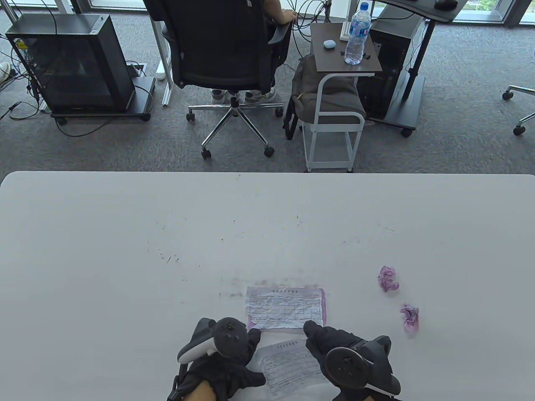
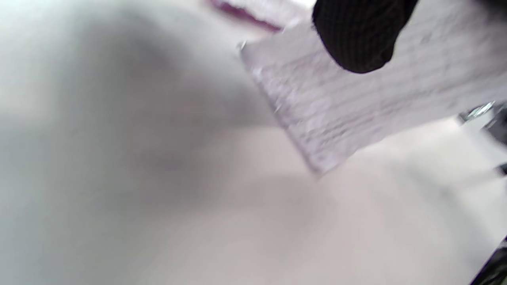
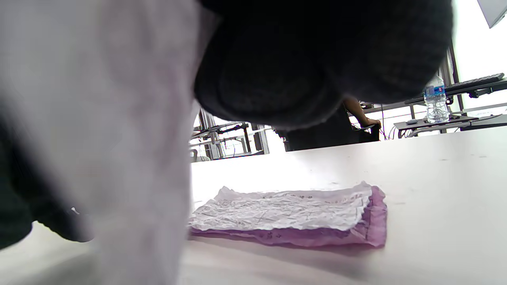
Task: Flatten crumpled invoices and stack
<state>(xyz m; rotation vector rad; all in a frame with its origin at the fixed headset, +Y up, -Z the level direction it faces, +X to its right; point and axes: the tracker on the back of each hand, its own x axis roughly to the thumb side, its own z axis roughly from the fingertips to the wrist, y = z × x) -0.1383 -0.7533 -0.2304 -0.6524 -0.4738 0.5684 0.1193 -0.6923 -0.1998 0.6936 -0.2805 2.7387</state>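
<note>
A white invoice sheet (image 1: 288, 367) is held between the two gloved hands just above the near edge of the table (image 1: 125, 234), close to that edge's middle. The left hand (image 1: 228, 355) is closed on the sheet's left edge, and in the left wrist view a dark fingertip (image 2: 358, 37) is seen lying over the creased paper (image 2: 356, 99). The right hand (image 1: 347, 355) grips the sheet's right side, with its fingers stretched toward the far corner of the paper; in the right wrist view the sheet (image 3: 130, 130) is seen hanging blurred just under the dark glove (image 3: 301, 59). Just beyond the held sheet, a stack of flattened invoices (image 1: 285, 307) lies on the table (a white sheet on top of a purple one, the purple showing along the right and near sides). The stack is seen flat but wrinkled in the right wrist view (image 3: 289, 215). Two crumpled purple balls are found toward the right: one (image 1: 388, 279) farther from the near edge, the other (image 1: 410, 317) nearer to it, both well apart from the hands. Nothing lies between the held sheet and the stack. Wide bare tabletop is left toward the far edge and the left corners.
</note>
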